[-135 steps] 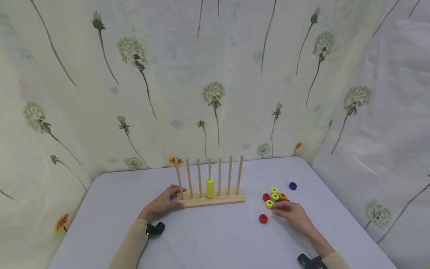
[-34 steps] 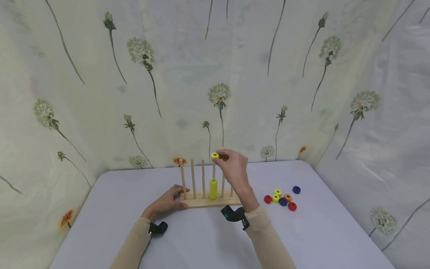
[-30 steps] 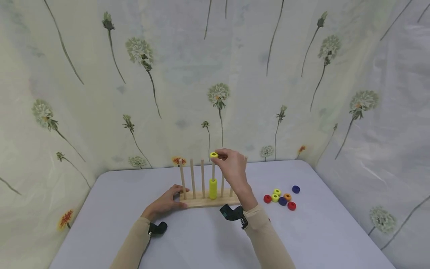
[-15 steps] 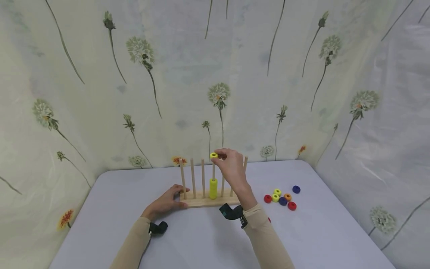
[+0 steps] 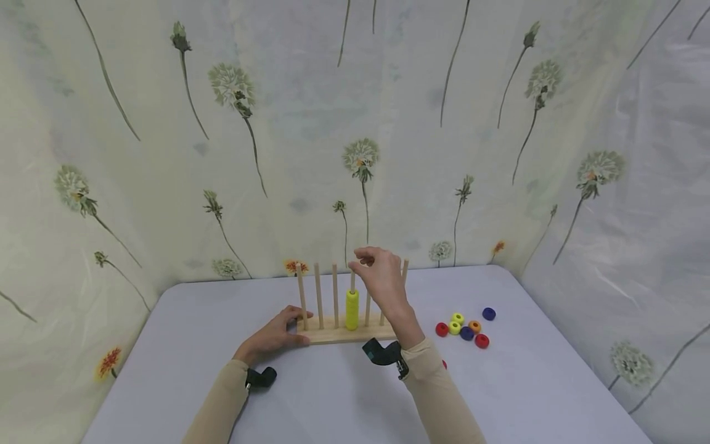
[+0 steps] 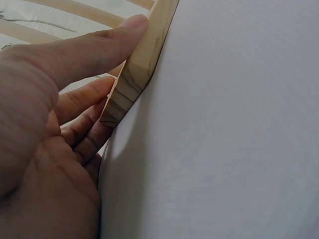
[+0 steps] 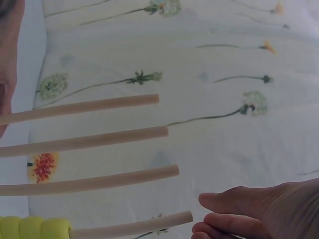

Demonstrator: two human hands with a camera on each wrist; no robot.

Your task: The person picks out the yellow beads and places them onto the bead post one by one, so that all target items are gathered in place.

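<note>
My left hand [image 5: 272,333] grips the left end of a wooden peg rack [image 5: 333,336], thumb on the near side and fingers behind, as the left wrist view shows. Seven upright pegs make up the rack's row. A stack of yellow beads [image 5: 352,310] sits low on the middle peg, its top part bare. Right at that peg's tip is my right hand [image 5: 383,280], holding nothing, with thumb and fingertips slightly apart. In the right wrist view the fingers [image 7: 232,199] are just off the end of the peg [image 7: 134,227].
Loose beads lie on the table to the right: yellow [image 5: 455,327], red [image 5: 482,341], orange [image 5: 474,326] and dark blue [image 5: 489,314]. Another red bead [image 5: 444,364] is mostly covered by the right sleeve. A flowered curtain [image 5: 299,154] hangs behind the white table [image 5: 333,394].
My right hand took a yellow bead from the right, brought it to the middle peg's tip and let it go; the yellow stack is taller now. The left hand stays on the rack.
</note>
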